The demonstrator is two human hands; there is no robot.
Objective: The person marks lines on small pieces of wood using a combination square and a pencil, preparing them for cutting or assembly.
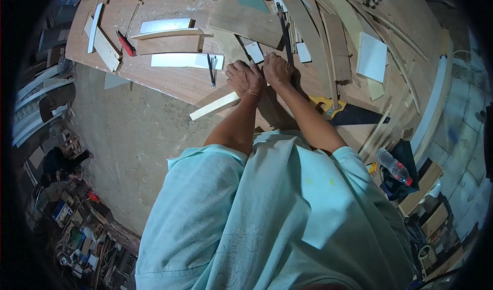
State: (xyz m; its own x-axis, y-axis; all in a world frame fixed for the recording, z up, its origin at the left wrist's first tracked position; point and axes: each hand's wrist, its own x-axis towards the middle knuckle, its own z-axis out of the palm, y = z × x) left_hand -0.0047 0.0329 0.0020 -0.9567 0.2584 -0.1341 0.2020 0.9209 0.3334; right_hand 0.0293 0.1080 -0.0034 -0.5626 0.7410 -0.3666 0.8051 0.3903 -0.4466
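My left hand, with a beaded band at its wrist, rests at the table's near edge, fingers bent and close together. Touching it on the right is my right hand, curled closed. What either holds is hidden under the fingers. A pale wood strip sticks out to the left from beneath my left hand. Below both hands a brown board shows between the forearms. Just beyond them lie a small white piece and a long dark bar.
On the wooden table are a yellow-handled saw, a red cutter, dark slim tools, curved boards and a white block. A bottle is at the right; a person is far left.
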